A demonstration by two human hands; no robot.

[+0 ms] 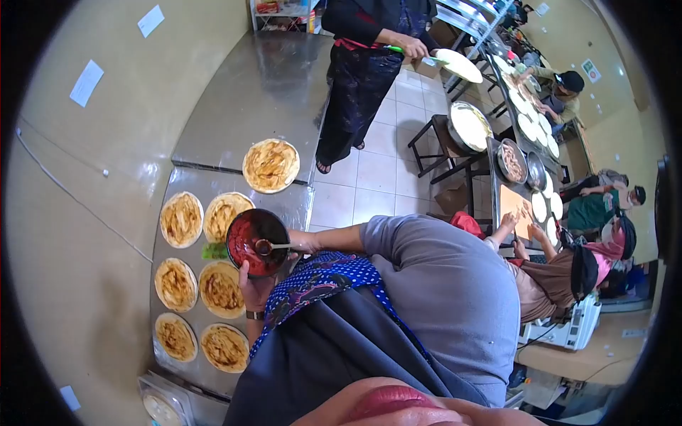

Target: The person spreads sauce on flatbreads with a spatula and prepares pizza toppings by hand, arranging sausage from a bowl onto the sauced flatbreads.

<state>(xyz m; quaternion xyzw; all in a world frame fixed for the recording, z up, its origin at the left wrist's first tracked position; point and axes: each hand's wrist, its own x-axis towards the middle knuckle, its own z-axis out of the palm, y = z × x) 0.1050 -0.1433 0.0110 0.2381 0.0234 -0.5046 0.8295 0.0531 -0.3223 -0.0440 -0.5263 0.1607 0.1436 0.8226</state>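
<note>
A dark bowl [242, 231] with red sauce and a ladle [264, 246] in it is held over the metal table. My left hand [256, 285] grips the bowl's near rim, thumb on the edge. At the bowl's right side is my right hand [304, 242], closed around the ladle's handle end. Several round flatbreads with brown sauce streaks lie in two columns around the bowl, among them one at the left [181, 219] and one below the bowl [222, 290]. Another flatbread [271, 165] sits farther up. Something green [214, 251] shows beside the bowl.
The metal table [249, 92] runs along the wall. Across it stands a person in dark clothes [362, 78], holding a pale round base [459, 65]. A stool [442, 135] bears a large bowl [469, 128]. Other people work at a long table on the right.
</note>
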